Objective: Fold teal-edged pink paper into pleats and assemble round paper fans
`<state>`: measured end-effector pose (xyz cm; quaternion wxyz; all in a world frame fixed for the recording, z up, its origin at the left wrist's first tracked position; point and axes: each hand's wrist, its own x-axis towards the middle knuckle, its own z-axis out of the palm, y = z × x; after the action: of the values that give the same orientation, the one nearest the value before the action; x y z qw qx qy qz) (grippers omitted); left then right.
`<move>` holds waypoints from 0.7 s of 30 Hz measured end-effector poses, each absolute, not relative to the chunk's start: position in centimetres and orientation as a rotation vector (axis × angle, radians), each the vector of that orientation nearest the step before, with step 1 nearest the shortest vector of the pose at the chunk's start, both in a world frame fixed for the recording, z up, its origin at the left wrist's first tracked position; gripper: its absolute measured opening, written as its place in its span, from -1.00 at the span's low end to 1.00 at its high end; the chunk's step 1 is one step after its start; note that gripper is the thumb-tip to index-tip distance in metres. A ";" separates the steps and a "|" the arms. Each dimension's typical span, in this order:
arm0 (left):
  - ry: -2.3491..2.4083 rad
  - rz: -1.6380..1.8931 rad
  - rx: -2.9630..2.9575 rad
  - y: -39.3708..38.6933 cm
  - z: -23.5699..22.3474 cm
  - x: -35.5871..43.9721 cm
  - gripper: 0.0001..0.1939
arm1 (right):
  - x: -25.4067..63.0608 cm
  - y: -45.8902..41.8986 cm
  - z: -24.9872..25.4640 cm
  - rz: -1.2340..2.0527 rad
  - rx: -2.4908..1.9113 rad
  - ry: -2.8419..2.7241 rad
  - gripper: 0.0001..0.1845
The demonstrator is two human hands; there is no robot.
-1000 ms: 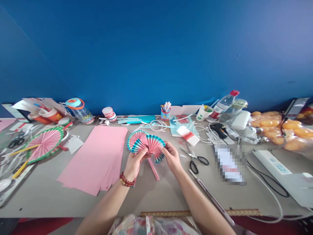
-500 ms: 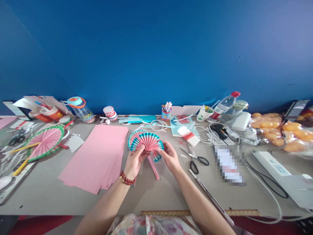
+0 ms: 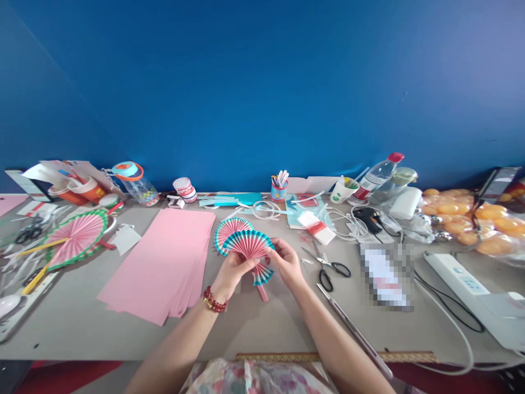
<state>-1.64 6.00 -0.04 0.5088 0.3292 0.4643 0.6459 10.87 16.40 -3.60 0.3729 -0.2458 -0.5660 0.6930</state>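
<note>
Both my hands hold a pleated pink paper fan with a teal edge just above the table. My left hand, with a red bead bracelet on its wrist, pinches the fan's lower point from the left. My right hand grips the fan's right edge. A second fan of the same colours lies flat behind them. A smaller fan piece and a pink strip lie under my hands.
A stack of pink paper lies to the left, a green-edged pink fan further left. Black-handled scissors and a long metal tool lie to the right. Cups, bottles, cables, a power strip and bagged oranges crowd the back and right.
The held fan has been folded from a wide spread into a narrower half-circle and shifted a little toward me. The flat fan behind it now shows more fully.
</note>
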 end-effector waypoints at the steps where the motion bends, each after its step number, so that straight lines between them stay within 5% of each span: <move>1: 1.113 1.555 0.806 6.0 0.0 -1.6 -0.64 | 10.9 16.4 -3.6 1.783 -0.627 -1.441 -0.76; 6: 1.146 1.491 0.844 5.9 -0.1 -2.0 -0.62 | 10.8 16.3 -3.3 1.799 -0.662 -1.378 -0.71; 10: 1.651 1.358 1.120 5.0 -0.5 -3.9 -0.63 | 11.0 16.9 -2.9 1.694 -0.760 -1.301 -0.69; 16: 2.451 0.377 1.492 3.9 -0.8 -5.8 -0.67 | 11.9 18.9 -3.1 1.489 -0.926 -1.337 -0.64; 21: 2.578 0.222 1.557 4.2 -1.6 -5.6 -0.64 | 12.2 19.5 -3.6 1.472 -0.945 -1.442 -0.60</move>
<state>-5.61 4.22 -1.60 0.0607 0.5147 0.8520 0.0735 12.21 19.53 -3.65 0.4234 -0.3776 -0.5762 0.5882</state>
